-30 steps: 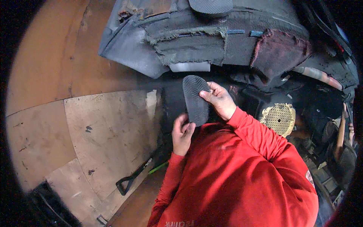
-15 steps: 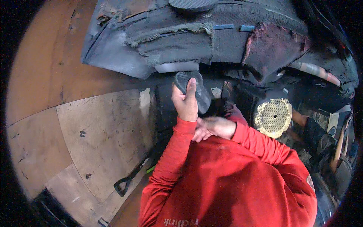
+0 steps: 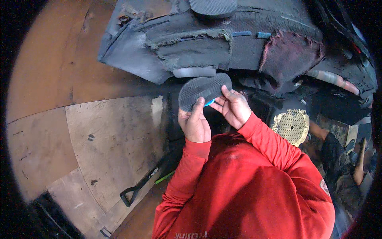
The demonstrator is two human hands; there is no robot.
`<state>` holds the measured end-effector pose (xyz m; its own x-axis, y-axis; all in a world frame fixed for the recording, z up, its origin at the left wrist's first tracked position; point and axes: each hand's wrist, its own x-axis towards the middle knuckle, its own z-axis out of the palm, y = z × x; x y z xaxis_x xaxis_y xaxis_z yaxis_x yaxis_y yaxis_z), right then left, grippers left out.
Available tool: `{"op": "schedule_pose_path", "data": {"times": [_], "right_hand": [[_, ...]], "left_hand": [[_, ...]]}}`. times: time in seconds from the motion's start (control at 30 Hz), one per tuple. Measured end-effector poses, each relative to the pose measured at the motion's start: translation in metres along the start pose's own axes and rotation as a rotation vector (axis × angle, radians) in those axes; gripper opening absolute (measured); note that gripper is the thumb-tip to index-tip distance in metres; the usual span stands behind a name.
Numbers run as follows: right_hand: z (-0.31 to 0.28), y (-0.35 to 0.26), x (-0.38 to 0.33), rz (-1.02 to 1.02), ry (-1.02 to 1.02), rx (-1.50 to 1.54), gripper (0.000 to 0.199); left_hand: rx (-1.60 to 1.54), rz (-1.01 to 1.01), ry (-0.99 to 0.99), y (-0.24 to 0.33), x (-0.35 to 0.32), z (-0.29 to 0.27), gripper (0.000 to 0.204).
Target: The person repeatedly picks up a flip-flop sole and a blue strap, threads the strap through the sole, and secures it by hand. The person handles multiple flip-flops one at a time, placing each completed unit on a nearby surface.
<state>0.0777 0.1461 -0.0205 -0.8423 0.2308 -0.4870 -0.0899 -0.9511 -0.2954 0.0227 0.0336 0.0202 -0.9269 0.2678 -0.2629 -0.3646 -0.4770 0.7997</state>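
Observation:
In front of my chest, a dark grey shoe sole point(image 3: 201, 88) with a herringbone tread is held lengthwise between both hands. My left hand point(image 3: 196, 124) grips its left end, thumb on the tread and fingers behind. On the right end, my right hand point(image 3: 234, 109) pinches the edge between thumb and fingers. A bit of bright blue point(image 3: 209, 102) shows at the sole's lower edge, between the hands. Just beyond the sole is the worn, dark workbench point(image 3: 242, 51), its near edge covered with frayed cloth patches. Another dark textured sole point(image 3: 213, 8) lies on the bench top.
A maroon cloth point(image 3: 292, 55) hangs over the bench edge. To the right stands a round, perforated yellowish pad point(image 3: 292, 125). Wooden boards point(image 3: 115, 147) cover the floor at left, with a black handle point(image 3: 129, 195) near my left arm. Another person's arm point(image 3: 360, 163) shows at far right.
My right hand has risen from beside my left wrist and now grips the sole's right end. The sole has turned from upright to nearly sideways.

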Motion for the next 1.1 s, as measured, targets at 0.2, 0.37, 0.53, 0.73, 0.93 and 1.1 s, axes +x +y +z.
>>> {"op": "schedule_pose_path", "data": {"times": [0.2,0.37,0.53,0.73,0.93,1.1], "right_hand": [[-0.004,-0.009,-0.005,-0.053,0.158,-0.093,0.024],[0.01,-0.001,0.003,0.038,0.024,-0.029,0.024],[0.027,0.016,0.005,0.151,-0.107,-0.006,0.024],[0.03,0.01,0.002,0.037,-0.18,-0.216,0.019],[0.007,-0.001,0.0,0.055,-0.12,-0.295,0.022],[0.006,-0.005,-0.01,-0.635,0.328,-1.302,0.027]], "left_hand": [[0.092,-0.141,0.002,-0.005,0.008,0.003,0.036],[0.202,0.005,-0.012,0.02,0.001,0.002,0.038],[0.383,0.077,0.037,0.049,-0.024,-0.011,0.042],[0.494,-0.14,-0.177,0.034,-0.059,-0.051,0.035],[0.557,-0.089,-0.325,0.016,-0.01,-0.051,0.036],[0.69,-0.065,-0.279,-0.013,0.052,-0.015,0.017]]}}
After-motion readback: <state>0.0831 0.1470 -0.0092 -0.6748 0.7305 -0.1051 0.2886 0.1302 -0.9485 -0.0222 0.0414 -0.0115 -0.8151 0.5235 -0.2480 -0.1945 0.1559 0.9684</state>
